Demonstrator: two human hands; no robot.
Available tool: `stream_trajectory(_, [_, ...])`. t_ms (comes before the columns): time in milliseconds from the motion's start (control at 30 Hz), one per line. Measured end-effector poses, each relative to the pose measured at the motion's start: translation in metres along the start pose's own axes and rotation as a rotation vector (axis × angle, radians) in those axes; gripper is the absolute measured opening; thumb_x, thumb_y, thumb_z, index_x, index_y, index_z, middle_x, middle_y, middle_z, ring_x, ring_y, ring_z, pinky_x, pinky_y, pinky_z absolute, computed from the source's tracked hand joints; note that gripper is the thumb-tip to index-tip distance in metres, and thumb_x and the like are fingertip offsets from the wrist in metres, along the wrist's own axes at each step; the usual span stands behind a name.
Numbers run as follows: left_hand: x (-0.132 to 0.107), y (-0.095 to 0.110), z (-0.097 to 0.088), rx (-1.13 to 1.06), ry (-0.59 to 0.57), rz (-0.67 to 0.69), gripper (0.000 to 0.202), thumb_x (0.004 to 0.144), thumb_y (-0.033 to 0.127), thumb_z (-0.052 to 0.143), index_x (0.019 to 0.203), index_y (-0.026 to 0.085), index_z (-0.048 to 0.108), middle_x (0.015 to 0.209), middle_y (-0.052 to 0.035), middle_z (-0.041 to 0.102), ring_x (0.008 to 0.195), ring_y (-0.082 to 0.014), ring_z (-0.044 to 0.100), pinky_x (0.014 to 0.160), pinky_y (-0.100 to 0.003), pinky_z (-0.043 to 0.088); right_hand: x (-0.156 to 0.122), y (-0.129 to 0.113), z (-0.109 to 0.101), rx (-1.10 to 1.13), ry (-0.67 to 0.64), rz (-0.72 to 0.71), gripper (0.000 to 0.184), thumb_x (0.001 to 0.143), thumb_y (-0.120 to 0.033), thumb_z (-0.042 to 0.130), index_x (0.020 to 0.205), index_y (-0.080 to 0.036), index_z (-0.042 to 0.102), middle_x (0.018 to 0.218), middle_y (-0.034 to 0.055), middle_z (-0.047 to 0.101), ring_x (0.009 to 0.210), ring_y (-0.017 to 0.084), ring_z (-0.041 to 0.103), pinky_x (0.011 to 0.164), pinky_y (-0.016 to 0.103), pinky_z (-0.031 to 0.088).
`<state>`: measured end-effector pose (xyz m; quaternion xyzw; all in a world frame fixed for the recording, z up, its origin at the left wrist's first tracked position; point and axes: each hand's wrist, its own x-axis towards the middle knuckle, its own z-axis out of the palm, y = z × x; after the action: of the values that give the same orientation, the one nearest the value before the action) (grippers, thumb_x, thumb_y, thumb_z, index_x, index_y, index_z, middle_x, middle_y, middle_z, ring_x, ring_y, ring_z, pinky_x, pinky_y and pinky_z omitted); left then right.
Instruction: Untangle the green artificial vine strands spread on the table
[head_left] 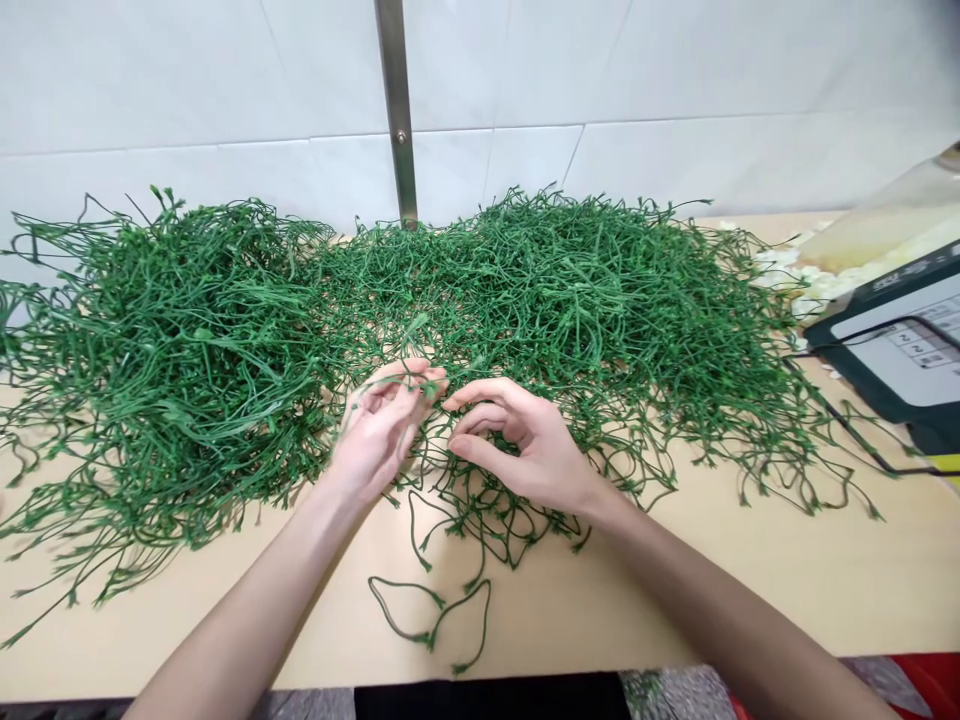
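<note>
My left hand (382, 425) has its thumb and fingers pinched on a thin green plastic flower stem (417, 325), whose forked tips stick up above the fingers. Just to its right is my right hand (521, 440), fingers curled but apart from the thumb, with nothing visible between them. Both hands hover over loose green stems (510, 535) at the middle of the table. One heap of tangled stems (195, 330) lies left of my left hand, and another heap (600, 285) spreads behind and right of my right hand. Nearest me, a single bent stem (430, 637) rests alone.
A pale wooden table (810, 590) carries everything, its front edge close to me. Behind it stands a white tiled wall (675, 70) with a vertical metal strip (397, 110). At right are a dark device with a labelled panel (900, 340), a black cable, and white petal-like pieces (810, 285).
</note>
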<state>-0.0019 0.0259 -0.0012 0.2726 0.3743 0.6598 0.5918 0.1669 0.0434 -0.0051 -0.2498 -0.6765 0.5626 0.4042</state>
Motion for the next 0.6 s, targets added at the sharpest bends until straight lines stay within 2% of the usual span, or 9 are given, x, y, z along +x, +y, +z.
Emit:
stream_trajectory(100, [-0.001, -0.001, 0.0, 0.053, -0.035, 0.008, 0.03, 0.056, 0.023, 0.089, 0.082, 0.021, 0.076, 0.081, -0.002, 0.077, 0.087, -0.0159, 0.072, 0.09, -0.027, 0.055, 0.001, 0.001, 0.002, 0.079, 0.02, 0.037, 0.034, 0.079, -0.026, 0.073, 0.108, -0.019, 0.056, 0.098, 0.0055, 0.067, 0.076, 0.011, 0.067, 0.073, 0.028, 0.059])
stream_trajectory(267, [-0.004, -0.003, -0.001, 0.218, -0.125, 0.013, 0.026, 0.069, 0.027, 0.082, 0.093, 0.017, 0.077, 0.099, -0.0104, 0.077, 0.093, -0.0218, 0.072, 0.089, -0.033, 0.055, 0.007, -0.002, 0.003, 0.085, 0.108, 0.11, 0.035, 0.072, -0.03, 0.079, 0.096, -0.019, 0.056, 0.082, 0.001, 0.066, 0.07, 0.011, 0.065, 0.067, 0.026, 0.058])
stream_trajectory(367, [-0.004, -0.006, -0.006, 0.245, -0.12, 0.03, 0.031, 0.068, 0.032, 0.082, 0.094, 0.016, 0.077, 0.097, -0.0103, 0.077, 0.094, -0.0224, 0.071, 0.091, -0.034, 0.053, 0.012, -0.007, 0.003, 0.035, 0.11, 0.132, 0.028, 0.076, -0.034, 0.074, 0.091, -0.019, 0.056, 0.074, -0.0009, 0.064, 0.064, 0.011, 0.065, 0.063, 0.025, 0.056])
stream_trajectory(433, [-0.003, -0.006, -0.008, 0.293, -0.146, 0.026, 0.035, 0.064, 0.033, 0.085, 0.093, 0.015, 0.076, 0.094, -0.0106, 0.077, 0.091, -0.0225, 0.072, 0.088, -0.033, 0.054, 0.014, -0.017, 0.001, -0.064, 0.07, 0.122, 0.021, 0.081, -0.034, 0.069, 0.088, -0.018, 0.057, 0.068, -0.0016, 0.062, 0.061, 0.011, 0.064, 0.06, 0.025, 0.054])
stream_trajectory(500, [-0.002, -0.003, -0.009, 0.334, -0.187, 0.053, 0.046, 0.061, 0.03, 0.087, 0.102, 0.016, 0.073, 0.094, -0.01, 0.077, 0.089, -0.0217, 0.071, 0.085, -0.033, 0.055, 0.011, -0.034, -0.004, -0.191, 0.036, 0.098, 0.015, 0.084, -0.031, 0.066, 0.083, -0.018, 0.057, 0.067, -0.0015, 0.062, 0.06, 0.011, 0.062, 0.059, 0.024, 0.052])
stream_trajectory(567, [-0.002, 0.001, -0.008, 0.364, -0.183, 0.176, 0.059, 0.059, 0.024, 0.087, 0.113, 0.018, 0.066, 0.094, -0.0074, 0.076, 0.088, -0.0192, 0.071, 0.085, -0.032, 0.055, -0.001, -0.057, -0.015, -0.331, 0.023, 0.06, 0.011, 0.088, -0.027, 0.061, 0.081, -0.019, 0.057, 0.066, -0.0011, 0.062, 0.059, 0.01, 0.06, 0.056, 0.024, 0.05])
stream_trajectory(600, [-0.002, 0.003, -0.007, 0.39, -0.145, 0.268, 0.06, 0.06, 0.022, 0.086, 0.115, 0.019, 0.063, 0.092, -0.0055, 0.076, 0.086, -0.0174, 0.07, 0.084, -0.031, 0.054, -0.012, -0.069, -0.024, -0.407, 0.031, 0.038, 0.01, 0.088, -0.024, 0.06, 0.08, -0.019, 0.058, 0.066, -0.0006, 0.062, 0.058, 0.01, 0.059, 0.055, 0.024, 0.048])
